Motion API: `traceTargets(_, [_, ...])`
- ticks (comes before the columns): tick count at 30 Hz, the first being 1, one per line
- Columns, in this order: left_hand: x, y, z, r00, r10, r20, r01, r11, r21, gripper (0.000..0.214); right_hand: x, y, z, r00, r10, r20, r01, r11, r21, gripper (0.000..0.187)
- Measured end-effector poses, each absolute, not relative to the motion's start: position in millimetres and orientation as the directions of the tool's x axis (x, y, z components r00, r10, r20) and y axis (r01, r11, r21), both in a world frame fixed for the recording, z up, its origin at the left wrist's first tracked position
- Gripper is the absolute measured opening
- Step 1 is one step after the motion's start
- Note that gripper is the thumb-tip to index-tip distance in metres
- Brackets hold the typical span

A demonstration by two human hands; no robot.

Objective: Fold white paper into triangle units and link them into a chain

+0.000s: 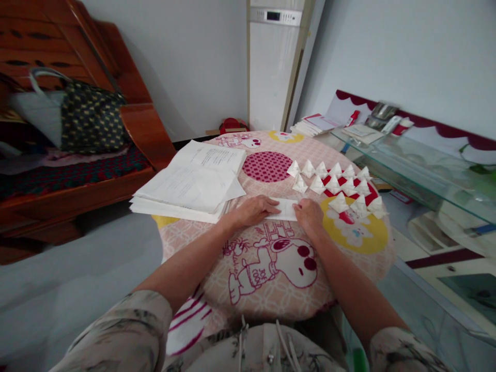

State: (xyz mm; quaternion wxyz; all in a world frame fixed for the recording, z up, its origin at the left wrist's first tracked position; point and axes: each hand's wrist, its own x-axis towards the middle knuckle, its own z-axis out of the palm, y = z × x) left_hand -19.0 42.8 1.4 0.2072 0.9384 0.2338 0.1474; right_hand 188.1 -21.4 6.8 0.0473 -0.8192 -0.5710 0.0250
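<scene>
A folded strip of white paper (pixel 285 210) lies on the tablecloth in front of me. My left hand (pixel 256 210) is at its left end, with the fingers curled and closed on the paper. At the right end my right hand (pixel 310 214) is closed too, thumb and fingertips on the edge. To the left is a thick stack of printed white sheets (pixel 189 181), the top ones loose and uneven. Several folded white paper shapes with pointed peaks (pixel 334 184) stand in rows on the right, just beyond my right hand.
The round table carries a pink patterned tablecloth (pixel 271 299). A glass-topped cabinet (pixel 418 160) with papers, a red-and-white cup (pixel 403 126) and metal containers (pixel 382 114) adjoins on the right. A wooden bench (pixel 145 137) with bags (pixel 93 119) is left; a white air conditioner (pixel 273 67) stands behind.
</scene>
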Motion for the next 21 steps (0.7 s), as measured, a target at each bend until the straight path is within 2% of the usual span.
traceTargets(4, [-17.2, 39.3, -1.0, 0.875, 0.456, 0.165, 0.361, -0.840, 0.405, 0.034, 191.0, -19.7, 4.2, 0.351, 0.936, 0.019, 0.931, -0.347, -0.112, 0.034])
traceTargets(7, [-16.2, 40.8, -4.3, 0.888, 0.429, 0.168, 0.343, -0.859, 0.380, 0.036, 195.1, -20.5, 8.3, 0.355, 0.934, 0.033, 0.924, -0.345, -0.165, 0.033])
traceTargets(10, [-15.9, 41.9, -5.5, 0.885, 0.432, 0.177, 0.342, -0.858, 0.383, 0.035, 194.5, -23.0, 20.1, 0.377, 0.916, 0.135, 0.909, -0.338, -0.244, 0.031])
traceTargets(13, [-15.9, 42.2, -5.4, 0.884, 0.428, 0.189, 0.332, -0.858, 0.391, 0.034, 184.0, -25.6, 32.4, 0.294, 0.925, 0.240, 0.917, -0.202, -0.343, 0.026])
traceTargets(14, [-15.9, 42.2, -5.4, 0.884, 0.425, 0.195, 0.325, -0.859, 0.396, 0.034, 179.2, -26.1, 34.6, 0.226, 0.946, 0.231, 0.914, -0.124, -0.385, 0.024])
traceTargets(16, [-16.0, 42.3, -5.6, 0.881, 0.430, 0.198, 0.326, -0.854, 0.404, 0.037, 170.6, -26.5, 34.8, 0.125, 0.985, 0.122, 0.879, -0.053, -0.473, 0.021])
traceTargets(19, [-16.2, 42.4, -6.4, 0.868, 0.461, 0.185, 0.358, -0.839, 0.410, 0.040, 165.3, -25.9, 27.8, 0.111, 0.987, -0.113, 0.831, -0.154, -0.534, 0.021])
traceTargets(21, [-16.1, 42.4, -6.8, 0.861, 0.475, 0.181, 0.372, -0.831, 0.414, 0.040, 165.6, -24.8, 22.9, 0.116, 0.981, -0.154, 0.825, -0.181, -0.535, 0.020])
